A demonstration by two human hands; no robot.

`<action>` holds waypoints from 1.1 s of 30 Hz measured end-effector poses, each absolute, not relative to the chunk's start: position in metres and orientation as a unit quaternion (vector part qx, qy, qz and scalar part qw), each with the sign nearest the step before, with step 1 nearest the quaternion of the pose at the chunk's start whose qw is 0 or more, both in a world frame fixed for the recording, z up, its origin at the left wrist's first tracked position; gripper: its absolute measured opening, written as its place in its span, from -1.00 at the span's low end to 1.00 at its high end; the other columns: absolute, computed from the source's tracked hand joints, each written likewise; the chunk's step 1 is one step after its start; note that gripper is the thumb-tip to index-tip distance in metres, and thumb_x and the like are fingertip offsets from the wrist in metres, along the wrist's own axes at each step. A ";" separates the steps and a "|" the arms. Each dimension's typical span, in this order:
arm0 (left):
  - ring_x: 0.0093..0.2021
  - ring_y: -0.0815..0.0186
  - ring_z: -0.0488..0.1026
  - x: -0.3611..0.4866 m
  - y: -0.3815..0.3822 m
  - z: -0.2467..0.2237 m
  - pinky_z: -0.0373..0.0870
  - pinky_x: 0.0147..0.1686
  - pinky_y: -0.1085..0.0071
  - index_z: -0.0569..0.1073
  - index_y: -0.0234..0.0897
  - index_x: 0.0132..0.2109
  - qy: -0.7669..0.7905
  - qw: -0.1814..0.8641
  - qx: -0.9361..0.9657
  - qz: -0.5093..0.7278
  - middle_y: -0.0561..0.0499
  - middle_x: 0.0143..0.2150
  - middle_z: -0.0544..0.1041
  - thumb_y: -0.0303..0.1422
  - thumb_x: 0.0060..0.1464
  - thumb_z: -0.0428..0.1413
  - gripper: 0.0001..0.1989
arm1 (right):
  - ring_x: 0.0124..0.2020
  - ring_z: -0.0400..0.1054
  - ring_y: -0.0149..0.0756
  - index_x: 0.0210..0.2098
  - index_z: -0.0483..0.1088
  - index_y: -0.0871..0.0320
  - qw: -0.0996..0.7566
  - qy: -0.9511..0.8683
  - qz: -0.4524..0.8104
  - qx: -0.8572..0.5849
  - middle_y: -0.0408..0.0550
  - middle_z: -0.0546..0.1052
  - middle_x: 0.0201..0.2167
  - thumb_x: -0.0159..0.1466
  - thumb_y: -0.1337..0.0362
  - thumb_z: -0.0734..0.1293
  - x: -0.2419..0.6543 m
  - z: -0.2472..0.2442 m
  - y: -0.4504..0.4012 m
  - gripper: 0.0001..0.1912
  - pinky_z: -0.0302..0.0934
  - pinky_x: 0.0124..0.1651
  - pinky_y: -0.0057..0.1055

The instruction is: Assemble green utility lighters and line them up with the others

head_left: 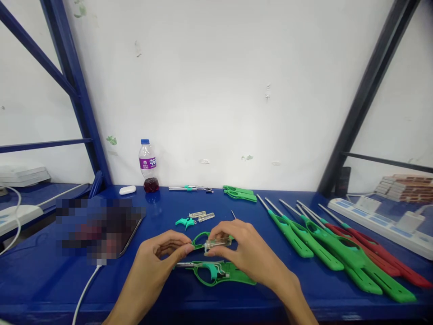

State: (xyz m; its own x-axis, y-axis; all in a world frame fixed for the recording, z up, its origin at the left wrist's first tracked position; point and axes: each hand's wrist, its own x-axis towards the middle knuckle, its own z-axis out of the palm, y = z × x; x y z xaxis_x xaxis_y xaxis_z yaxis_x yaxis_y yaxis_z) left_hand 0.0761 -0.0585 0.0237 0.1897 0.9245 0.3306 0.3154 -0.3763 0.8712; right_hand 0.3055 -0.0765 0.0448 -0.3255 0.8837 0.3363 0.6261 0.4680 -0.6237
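Note:
My right hand [241, 246] pinches a clear plastic lighter fuel tank [218, 243] between thumb and fingers. Facing it, my left hand [165, 250] has its thumb and fingertips drawn together at the edge of a green lighter shell half [200, 236], partly hidden behind the hands. Whether those fingertips hold anything is unclear. Just below lies an opened green lighter half [233, 276] with a metal tube, a teal trigger [212, 270] and thin wires in it. Beyond the hands are teal triggers [185, 222] and two more clear fuel tanks [206, 217].
Long green and red lighters [314, 234] lie on the right, beside a white power strip [382, 225]. Green shells [240, 194], metal tubes [189, 188], a drink bottle [148, 167] and a white case [127, 190] line the back. A blurred device with a cable [84, 289] is left.

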 end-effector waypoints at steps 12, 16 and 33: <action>-0.41 0.26 0.51 0.073 -0.070 0.040 0.46 -0.43 0.46 0.67 -0.19 -0.30 0.428 0.339 0.706 0.451 0.00 -0.38 0.65 -0.12 0.21 0.20 -0.72 | -0.20 0.54 -0.23 -0.08 0.59 -0.08 0.339 -0.816 0.173 -0.436 -0.24 0.71 -0.21 0.45 0.04 0.38 0.290 0.040 -0.082 -0.82 0.22 -0.10 -0.34; -0.47 0.32 0.42 0.074 -0.073 0.043 0.36 -0.50 0.49 0.65 -0.20 -0.33 0.429 0.339 0.707 0.448 0.03 -0.41 0.60 -0.11 0.21 0.20 -0.71 | -0.22 0.55 -0.23 -0.08 0.59 -0.08 0.342 -0.818 0.160 -0.434 -0.24 0.71 -0.20 0.46 0.04 0.38 0.288 0.039 -0.082 -0.82 0.19 -0.09 -0.32; -0.46 0.37 0.46 0.073 -0.078 0.029 0.45 -0.41 0.51 0.56 -0.14 -0.07 0.378 0.336 0.706 0.497 0.12 -0.38 0.53 -0.22 0.31 0.20 -0.86 | -0.21 0.55 -0.30 -0.10 0.56 -0.04 0.353 -0.836 0.113 -0.405 -0.30 0.70 -0.18 0.45 0.18 0.41 0.286 0.037 -0.082 -0.92 0.16 -0.12 -0.36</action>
State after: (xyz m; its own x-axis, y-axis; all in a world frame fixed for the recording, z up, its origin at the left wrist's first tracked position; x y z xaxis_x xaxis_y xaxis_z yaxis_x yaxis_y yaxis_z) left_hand 0.0731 -0.0777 0.0289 0.2209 0.8669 0.4468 0.2002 -0.4887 0.8492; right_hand 0.2864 -0.0822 0.0370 -0.4221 0.7569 0.4989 0.5968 0.6463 -0.4756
